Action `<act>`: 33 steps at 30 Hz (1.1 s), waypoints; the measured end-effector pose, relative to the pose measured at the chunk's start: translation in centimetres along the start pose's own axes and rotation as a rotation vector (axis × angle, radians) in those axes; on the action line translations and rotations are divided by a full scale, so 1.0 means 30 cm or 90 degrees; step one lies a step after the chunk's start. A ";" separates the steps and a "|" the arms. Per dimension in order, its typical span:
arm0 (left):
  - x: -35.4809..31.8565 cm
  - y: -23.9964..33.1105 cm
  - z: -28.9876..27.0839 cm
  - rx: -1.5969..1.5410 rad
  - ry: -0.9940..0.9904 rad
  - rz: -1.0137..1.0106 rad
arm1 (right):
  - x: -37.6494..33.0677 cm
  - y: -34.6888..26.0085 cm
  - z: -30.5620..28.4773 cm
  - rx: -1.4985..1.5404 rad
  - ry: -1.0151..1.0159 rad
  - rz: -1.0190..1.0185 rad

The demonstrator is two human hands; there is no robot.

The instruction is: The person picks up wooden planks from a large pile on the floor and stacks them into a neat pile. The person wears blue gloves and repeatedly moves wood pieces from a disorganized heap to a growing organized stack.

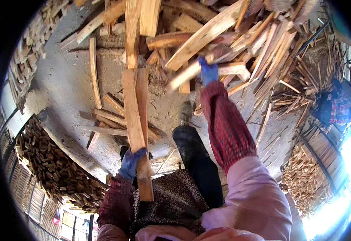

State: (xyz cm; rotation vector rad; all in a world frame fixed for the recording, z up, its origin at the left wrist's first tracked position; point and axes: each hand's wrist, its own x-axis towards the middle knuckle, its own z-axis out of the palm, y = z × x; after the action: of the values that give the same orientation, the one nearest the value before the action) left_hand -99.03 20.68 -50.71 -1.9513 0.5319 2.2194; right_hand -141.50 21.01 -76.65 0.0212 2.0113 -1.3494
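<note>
In a blue glove, my left hand (130,164) is closed around the lower part of a long flat board (133,116), which slants up and away from my lap. A second, darker board (142,92) lies along its right side, partly hidden behind it. My right arm reaches forward to the wood heap, and my right hand (209,73), also gloved in blue, is closed on a pale wood slat (186,76). Motion blurs this slat, and the glove covers part of it. Just beyond that hand rests a wide split plank (203,36).
A large heap of split wood (260,44) spreads ahead and right. Short pieces (115,120) lie on the floor left of my board. Stacks of cut blocks (59,164) stand at left, more (306,176) at right. Another person (338,108) is at far right.
</note>
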 end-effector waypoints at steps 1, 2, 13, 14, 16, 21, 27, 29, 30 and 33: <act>-0.074 0.031 0.026 0.034 0.005 0.006 | -0.080 -0.022 -0.079 -0.036 -0.033 0.069; -0.136 0.059 0.053 0.069 0.008 0.011 | -0.162 -0.051 -0.157 -0.076 -0.070 0.135; -0.751 0.435 0.412 -0.131 -0.061 -0.084 | -0.572 -0.941 -0.229 0.391 -0.266 -0.080; -0.766 0.452 0.349 -0.126 -0.057 -0.057 | -0.427 -1.095 -0.211 0.332 -0.250 -0.207; -0.788 0.508 0.213 -0.102 -0.021 0.021 | -0.138 -1.436 -0.233 0.085 -0.139 -0.422; -0.842 0.800 -0.223 0.003 0.212 0.337 | 0.131 -1.831 -0.135 -0.398 -0.007 -0.459; -0.599 1.620 -0.844 -0.028 0.224 0.660 | 0.196 -1.712 -0.185 -0.325 0.060 -0.311; -0.559 1.995 -1.010 0.144 0.316 0.736 | 0.089 -1.664 -0.183 -0.042 0.050 -0.237; -0.562 2.153 -1.117 0.247 0.400 0.755 | 0.019 -1.661 -0.135 -0.013 0.036 -0.230; -0.347 2.290 -0.890 -0.044 0.137 0.621 | -0.227 -1.669 0.047 -0.448 0.014 -0.251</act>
State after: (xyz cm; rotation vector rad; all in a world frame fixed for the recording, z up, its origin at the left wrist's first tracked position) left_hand -95.37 -51.11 -31.38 -2.2686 1.7700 2.4832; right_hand -154.64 -0.56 -32.87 -0.7097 2.4884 -0.7767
